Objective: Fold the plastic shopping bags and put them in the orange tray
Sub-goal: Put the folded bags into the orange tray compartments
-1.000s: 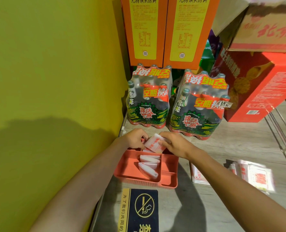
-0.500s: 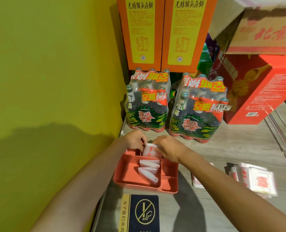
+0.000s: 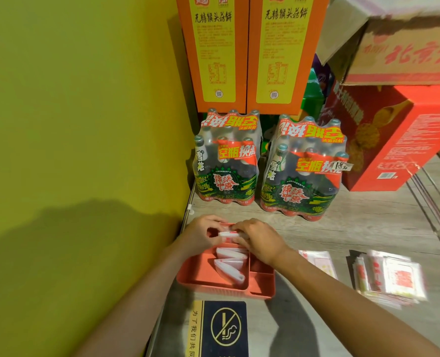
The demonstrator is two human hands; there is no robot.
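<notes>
- The left hand (image 3: 200, 234) is curling its fingers around the left end of a folded bag (image 3: 229, 233), at the far end of the orange tray (image 3: 211, 284).
- The right hand (image 3: 261, 239) is gripping the right end of the same folded bag, fingers bent over its top edge.
- The folded bag is standing on edge between the two hands, low in the tray's far end; whether it is touching the tray floor cannot be told, as the hands are covering it.
- Several more folded bags (image 3: 230, 264) are lying in the tray's large left compartment, leaning one behind another just on the near side of the held one.
- The narrow right compartment is partly hidden under the right wrist; its contents cannot be told.
- The tray is sitting on the grey surface (image 3: 368, 228), close to the yellow-green wall (image 3: 72, 124).
- A stack of flat bags (image 3: 391, 278) is lying on the surface well to the right of the tray, blurred; a single flat bag (image 3: 319, 261) is lying between the stack and the tray.
- Two shrink-wrapped bottle packs (image 3: 226, 161) are standing beyond the tray, with tall orange boxes (image 3: 249, 52) behind them and a red carton (image 3: 394, 140) to the right.
- A no-smoking sign (image 3: 224, 328) is lying flat just on the near side of the tray.
</notes>
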